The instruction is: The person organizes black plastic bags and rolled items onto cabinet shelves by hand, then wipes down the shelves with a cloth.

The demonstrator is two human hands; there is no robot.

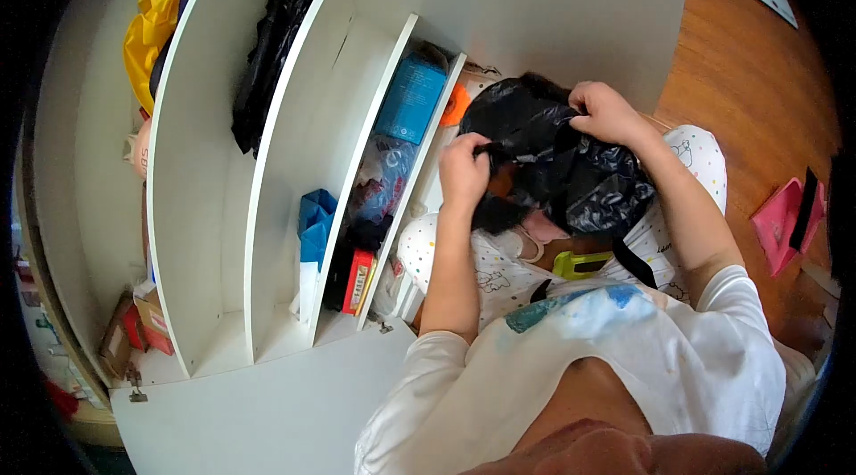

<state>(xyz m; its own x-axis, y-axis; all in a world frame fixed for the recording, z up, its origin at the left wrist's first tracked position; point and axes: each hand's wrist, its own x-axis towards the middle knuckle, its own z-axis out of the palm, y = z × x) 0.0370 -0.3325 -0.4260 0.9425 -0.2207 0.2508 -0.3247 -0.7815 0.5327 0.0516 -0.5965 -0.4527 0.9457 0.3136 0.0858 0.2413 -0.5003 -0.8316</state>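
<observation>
A black plastic bag lies bunched over my lap, in front of the open cabinet. My left hand is closed on the bag's edge on the near left side. On the far right side my right hand pinches the rim between thumb and fingers. Between the hands the bag's mouth gapes, and something brownish shows inside, too dark to name. Below the bag a yellow-green object and a pinkish piece show by my legs; I cannot make out their kind.
The white cabinet's shelves hold a blue box, a black bag, a yellow bag, a blue bag and a red box. Cabinet doors stand open on both sides. A pink pouch lies on the wooden floor.
</observation>
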